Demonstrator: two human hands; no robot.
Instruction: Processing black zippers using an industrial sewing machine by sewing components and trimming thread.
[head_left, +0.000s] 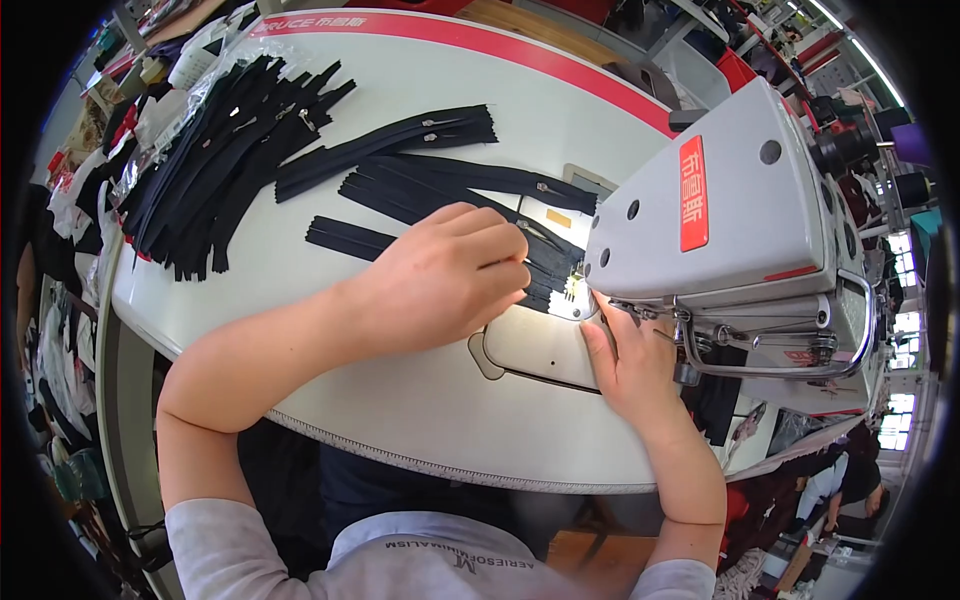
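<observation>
My left hand (457, 277) is over the dark zippers on the sewing machine table, its fingers curled in. Its fingertips are turned away, so whether they pinch anything is hidden. Under and beyond it, a dark zipper with a metal slider (523, 224) runs to the lit needle area (574, 283). My right hand (637, 360) rests by the needle plate, thumb and forefinger apart with nothing visible between them. Its other fingers are partly hidden behind the machine head (735, 195). Another zipper (487, 174) lies just behind, its end close to the machine.
A thick pile of dark zippers (232, 165) covers the table's left side. Two zippers (390, 146) lie between pile and machine. A bent metal guard (780, 371) sticks out from the machine head. A measuring tape (420, 465) edges the table front. Cloth heaps (75, 202) stand left.
</observation>
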